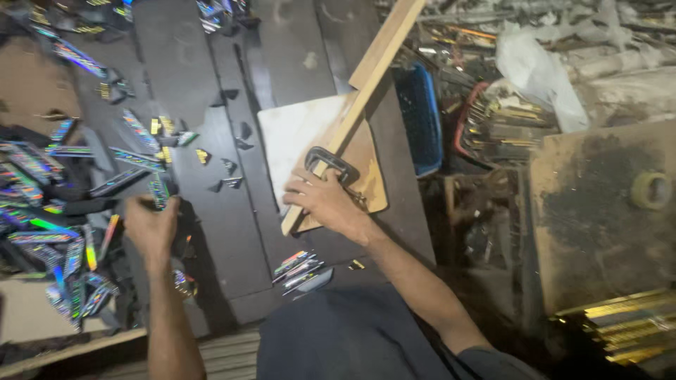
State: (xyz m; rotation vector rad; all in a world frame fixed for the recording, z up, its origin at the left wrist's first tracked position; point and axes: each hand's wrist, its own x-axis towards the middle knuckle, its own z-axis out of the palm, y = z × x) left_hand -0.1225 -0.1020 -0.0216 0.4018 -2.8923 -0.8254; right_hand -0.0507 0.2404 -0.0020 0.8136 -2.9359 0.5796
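Observation:
My right hand rests on a wooden board, fingers against a black metal clamp that pins a long wooden strip to the board. A pale sheet lies under the board's left part. My left hand is closed around a shiny holographic strip over a dark work surface. Many more holographic strips lie scattered to the left of that hand.
Small dark triangular offcuts dot the dark surface. A few cut strips lie near my lap. A blue crate, a white plastic bag, a tape roll on a dusty board and gold strips crowd the right.

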